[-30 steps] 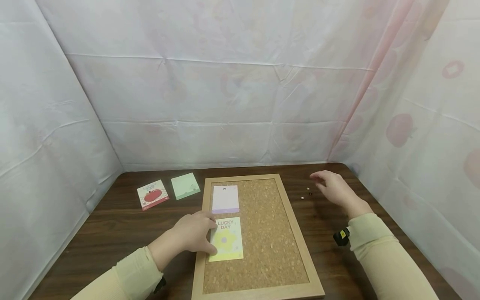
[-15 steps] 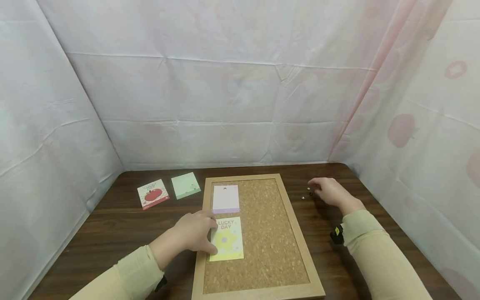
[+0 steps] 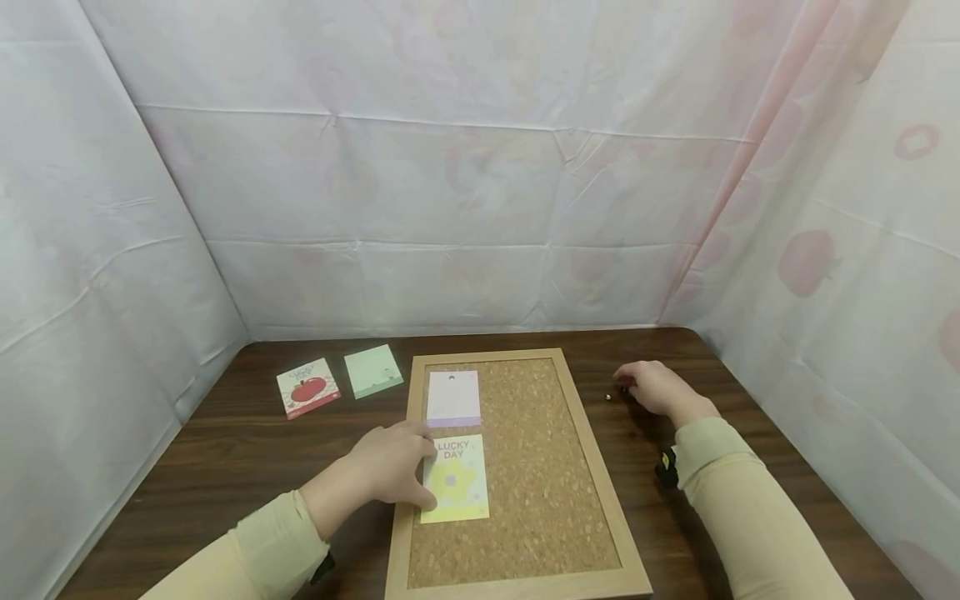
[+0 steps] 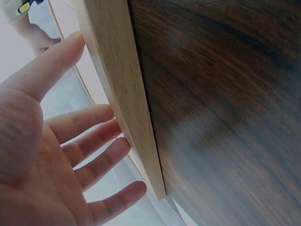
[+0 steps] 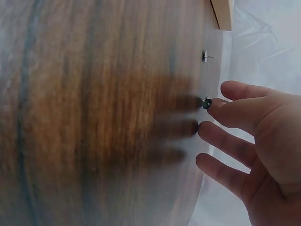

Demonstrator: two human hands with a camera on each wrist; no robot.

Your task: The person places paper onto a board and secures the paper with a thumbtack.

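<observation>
My left hand (image 3: 390,467) rests on the left side of a wood-framed cork board (image 3: 540,483), fingers spread. Its thumb and fingertips touch the edge of a yellow "LUCKY DAY" note (image 3: 453,492) lying on the cork; the left wrist view shows them along the wooden frame (image 4: 113,70). Above that note is a white and purple note (image 3: 453,400) with a thumbtack (image 3: 452,378) near its top. My right hand (image 3: 656,388) is low over the table right of the board, fingers loosely bent. Its thumb tip is right at a dark thumbtack (image 5: 207,103). Another thumbtack (image 5: 205,56) lies point up nearby.
At the back left of the dark wooden table (image 3: 225,467) lie a red apple note (image 3: 307,388) and a pale green note (image 3: 373,372). White patterned cloth (image 3: 450,183) hangs behind the table and along both sides.
My right hand has come down and slightly left, its fingers now over the thumbtacks, covering some of them in the head view. The left hand and the notes have stayed put.
</observation>
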